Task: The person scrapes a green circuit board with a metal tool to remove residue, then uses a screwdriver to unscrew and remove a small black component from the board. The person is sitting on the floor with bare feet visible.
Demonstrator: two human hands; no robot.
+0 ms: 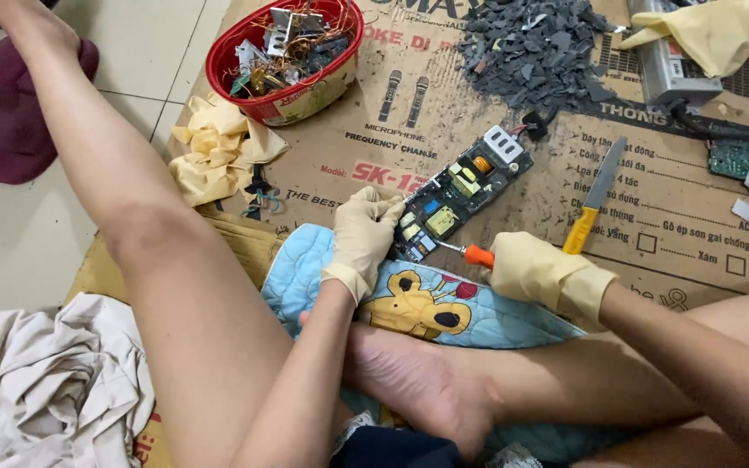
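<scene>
Two gloved hands work over a blue quilted mat (305, 277). Right hand (535, 270) is closed around an orange-handled screwdriver (470, 253), tip on the circuit board (459, 192); left hand (363, 236) pinches the board's near end. Farther off lie a yellow-handled knife (594, 198) and a red bowl (292, 97) of parts.

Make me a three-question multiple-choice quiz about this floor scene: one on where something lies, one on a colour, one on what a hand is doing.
1. Where is the red basket?
A. upper left, on the cardboard
B. on the blue cushion
C. in the lap

2. What colour is the knife handle?
A. green
B. yellow
C. black

3. What is the right hand doing?
A. resting empty
B. holding a cloth
C. gripping an orange-handled screwdriver

Answers: 1 A, it sits near the top-left edge. 2 B, yellow under a grey blade. 3 C, its tip meets the circuit board steadied by the left hand.
</scene>
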